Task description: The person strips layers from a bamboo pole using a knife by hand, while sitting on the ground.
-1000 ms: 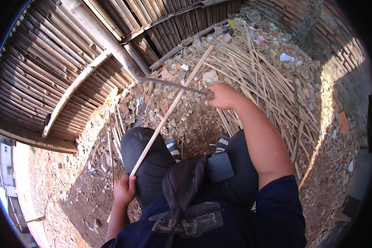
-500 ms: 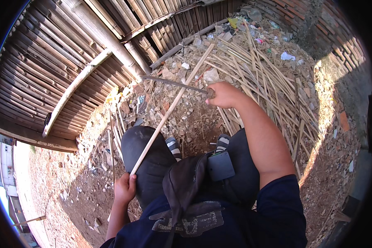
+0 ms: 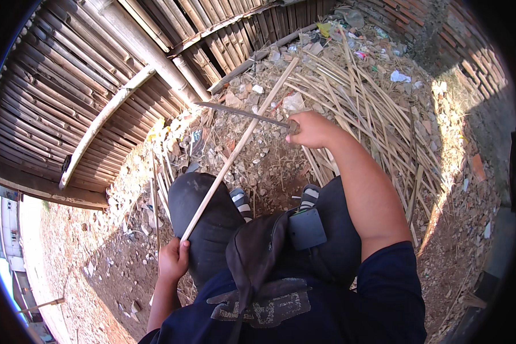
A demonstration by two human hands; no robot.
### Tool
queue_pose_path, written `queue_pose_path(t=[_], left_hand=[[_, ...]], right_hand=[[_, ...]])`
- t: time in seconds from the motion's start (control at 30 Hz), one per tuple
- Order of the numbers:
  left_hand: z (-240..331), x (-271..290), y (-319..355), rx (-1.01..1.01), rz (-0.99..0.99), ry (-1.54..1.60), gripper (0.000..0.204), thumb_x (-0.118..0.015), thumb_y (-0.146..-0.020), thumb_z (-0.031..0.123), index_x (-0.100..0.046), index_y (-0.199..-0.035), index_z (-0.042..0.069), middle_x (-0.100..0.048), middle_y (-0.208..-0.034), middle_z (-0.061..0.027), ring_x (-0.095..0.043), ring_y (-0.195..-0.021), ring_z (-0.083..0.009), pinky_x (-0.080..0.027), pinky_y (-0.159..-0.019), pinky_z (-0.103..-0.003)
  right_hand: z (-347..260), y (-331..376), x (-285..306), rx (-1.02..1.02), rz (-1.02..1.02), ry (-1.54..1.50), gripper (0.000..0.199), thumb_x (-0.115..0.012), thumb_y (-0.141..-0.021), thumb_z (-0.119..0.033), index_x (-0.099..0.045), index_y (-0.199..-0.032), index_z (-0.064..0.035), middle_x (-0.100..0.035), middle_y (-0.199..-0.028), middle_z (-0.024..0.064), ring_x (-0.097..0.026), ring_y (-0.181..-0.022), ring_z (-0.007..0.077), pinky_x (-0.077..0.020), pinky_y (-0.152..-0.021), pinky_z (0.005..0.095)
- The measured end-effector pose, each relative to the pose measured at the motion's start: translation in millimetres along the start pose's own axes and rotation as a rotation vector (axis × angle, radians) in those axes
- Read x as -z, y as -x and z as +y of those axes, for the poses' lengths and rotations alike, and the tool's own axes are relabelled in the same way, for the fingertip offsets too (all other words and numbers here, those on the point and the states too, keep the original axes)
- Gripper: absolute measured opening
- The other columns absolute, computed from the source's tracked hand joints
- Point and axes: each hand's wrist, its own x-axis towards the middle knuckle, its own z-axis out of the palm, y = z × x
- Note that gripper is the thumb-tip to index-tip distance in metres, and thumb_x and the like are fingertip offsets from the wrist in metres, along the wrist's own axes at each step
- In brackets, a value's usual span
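My left hand (image 3: 173,259) is closed round the lower end of a long pale bamboo strip (image 3: 230,160), beside my left knee. The strip slants up and away to the right, passing over my left thigh. In my right hand (image 3: 309,129) is the short handle of a machete (image 3: 235,112), its fingers wrapped round it. The dark, narrow blade points left and crosses the strip near its far end. Whether the edge is cutting into the strip cannot be made out.
A heap of split bamboo strips (image 3: 378,126) lies ahead to the right. Stones and litter cover the ground. A bamboo-slat wall (image 3: 57,103) stands at the left and a brick wall (image 3: 476,46) at the far right. My sandalled feet (image 3: 241,202) are below.
Almost nothing differs. The machete's blade and the strip's far end have shifted very slightly; both hands keep their hold.
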Motion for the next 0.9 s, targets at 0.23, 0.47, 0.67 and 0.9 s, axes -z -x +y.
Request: queue_pose_path(t=[0.23,0.47,0.67,0.9], left_hand=[[0,0,0,0.031,-0.017,0.008,0.046,-0.061,-0.1,0.033,-0.046,-0.069,0.003,-0.053,-0.059,-0.0218,-0.056,-0.056,-0.0436,-0.041,-0.052,-0.049],[-3,-2,1,-0.003,0.013,-0.002,0.047,-0.058,-0.102,0.033,-0.047,-0.068,0.002,-0.051,-0.055,-0.0191,-0.055,-0.051,-0.0394,-0.039,-0.05,-0.047],[-1,-2,0,-0.01,0.023,-0.045,0.046,-0.058,-0.101,0.033,-0.047,-0.068,0.003,-0.052,-0.056,-0.0207,-0.056,-0.052,-0.0416,-0.04,-0.051,-0.049],[-6,-6,4,0.003,0.019,-0.028,0.045,-0.058,-0.101,0.033,-0.047,-0.069,0.003,-0.053,-0.057,-0.022,-0.057,-0.055,-0.0444,-0.041,-0.052,-0.05]], right_hand=[[1,0,0,-0.001,-0.004,0.008,0.047,-0.078,-0.083,-0.033,-0.069,-0.12,-0.0052,-0.071,-0.108,0.0229,-0.069,-0.102,0.0383,-0.0532,-0.09,0.0451],[-2,1,1,0.003,0.013,0.011,0.044,-0.079,-0.082,-0.033,-0.069,-0.114,-0.0039,-0.071,-0.104,0.0218,-0.069,-0.099,0.038,-0.0533,-0.088,0.0454],[10,-5,-2,0.025,0.078,-0.009,0.038,-0.079,-0.08,-0.031,-0.07,-0.105,-0.0032,-0.071,-0.095,0.0212,-0.068,-0.094,0.0386,-0.0531,-0.084,0.0462],[-1,1,-4,0.051,0.09,0.029,0.042,-0.078,-0.081,-0.032,-0.069,-0.111,-0.003,-0.071,-0.1,0.021,-0.068,-0.098,0.0382,-0.0532,-0.086,0.0453]])
